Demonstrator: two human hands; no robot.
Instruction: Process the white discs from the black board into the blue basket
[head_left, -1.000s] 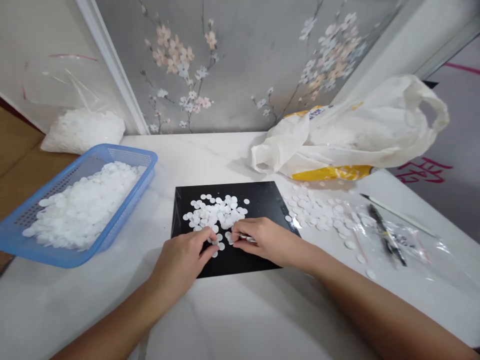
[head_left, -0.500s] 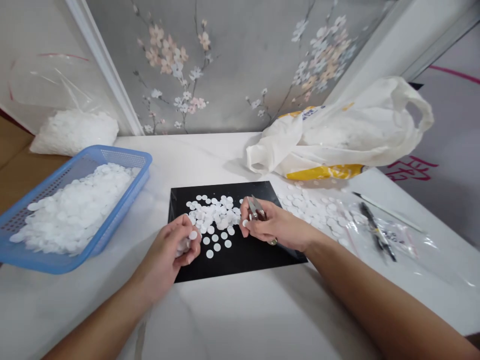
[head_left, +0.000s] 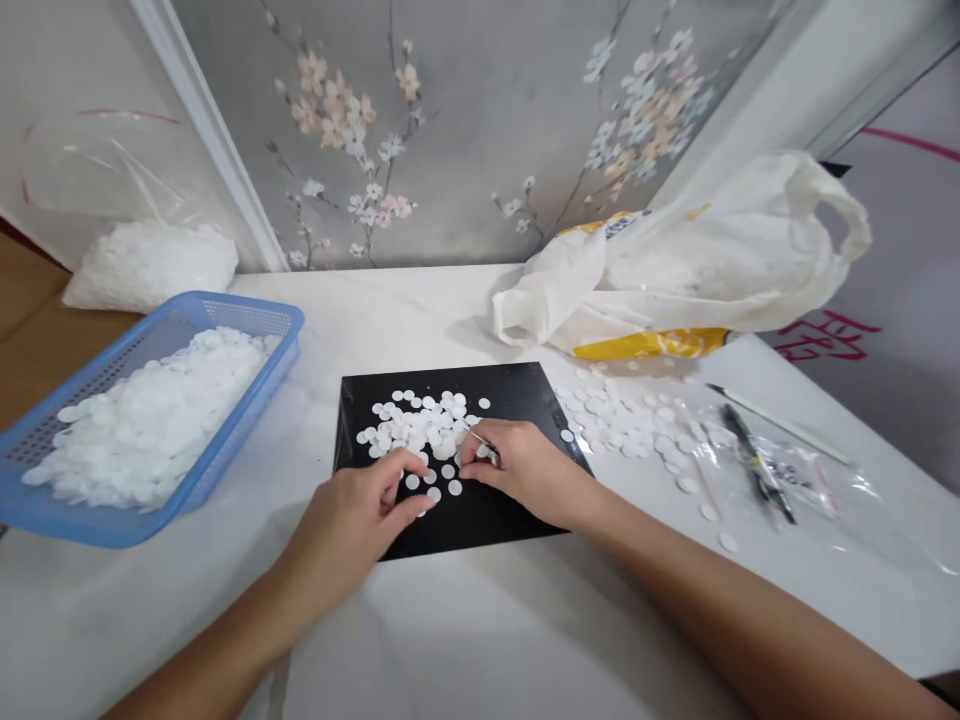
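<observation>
Left hand (head_left: pixel 364 505) now nearer right hand (head_left: pixel 521 465)

I log remotely: black board (head_left: pixel 495 515), white discs (head_left: pixel 420 425) heaped on it; left hand (head_left: pixel 352 510), thumb and forefinger parted; right hand (head_left: pixel 525 470), gripping metal tool (head_left: pixel 480 438) (mostly hidden).

Top centre: grey panel printed with pale blossoms (head_left: pixel 480 120) | upper left: slanting white trim (head_left: pixel 210 130) | bottom centre: white veined tabletop (head_left: pixel 465 640)
</observation>
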